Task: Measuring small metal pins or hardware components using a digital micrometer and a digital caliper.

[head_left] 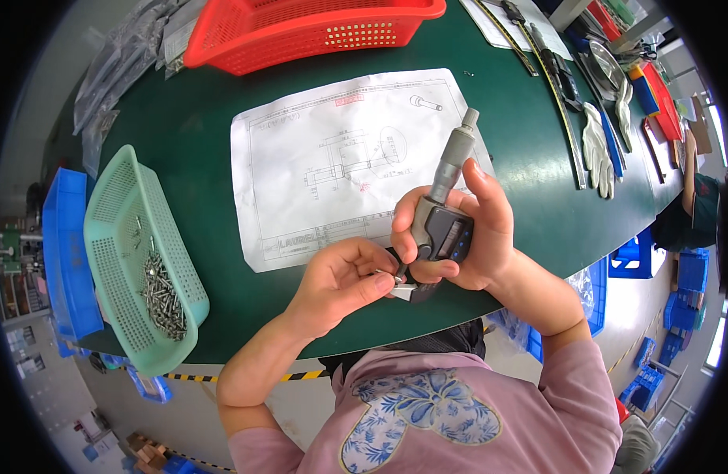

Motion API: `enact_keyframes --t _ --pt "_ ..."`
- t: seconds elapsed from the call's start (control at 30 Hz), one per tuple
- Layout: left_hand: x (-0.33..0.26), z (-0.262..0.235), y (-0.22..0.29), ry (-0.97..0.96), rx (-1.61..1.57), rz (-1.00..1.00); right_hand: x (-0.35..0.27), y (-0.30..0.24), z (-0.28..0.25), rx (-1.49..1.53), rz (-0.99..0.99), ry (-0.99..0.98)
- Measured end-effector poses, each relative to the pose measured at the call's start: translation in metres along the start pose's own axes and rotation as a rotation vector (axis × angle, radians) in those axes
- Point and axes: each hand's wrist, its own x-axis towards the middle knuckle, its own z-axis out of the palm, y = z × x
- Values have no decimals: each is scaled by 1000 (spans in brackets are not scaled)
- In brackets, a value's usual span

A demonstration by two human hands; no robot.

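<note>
My right hand [490, 229] is wrapped round a digital micrometer [452, 162], its grey thimble tilted up and its frame low, near the table's front edge. A small display shows on the micrometer's dark body. Closed in a pinch, my left hand [340, 286] holds a small metal pin [382, 272] at the micrometer's jaws. Fingers hide most of the pin, and I cannot tell whether the jaws touch it. Behind both hands, a paper drawing [289, 213] of a stepped pin lies flat on the green table [222, 284].
At the left stands a pale green basket [115, 205] with several small metal pins [163, 296], beside a blue bin [64, 253]. A red basket [261, 51] sits at the back. Calipers [565, 79] and white gloves [597, 150] lie at the right. Another person [692, 197] is at far right.
</note>
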Motion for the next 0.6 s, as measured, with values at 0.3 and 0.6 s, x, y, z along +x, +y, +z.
enact_keyframes --t 0.3,0.6 --pt "2 1 1 11 -20 -56 -1 -2 3 51 43 118" --pt "0 -3 5 25 -6 -36 1 4 4 106 8 110"
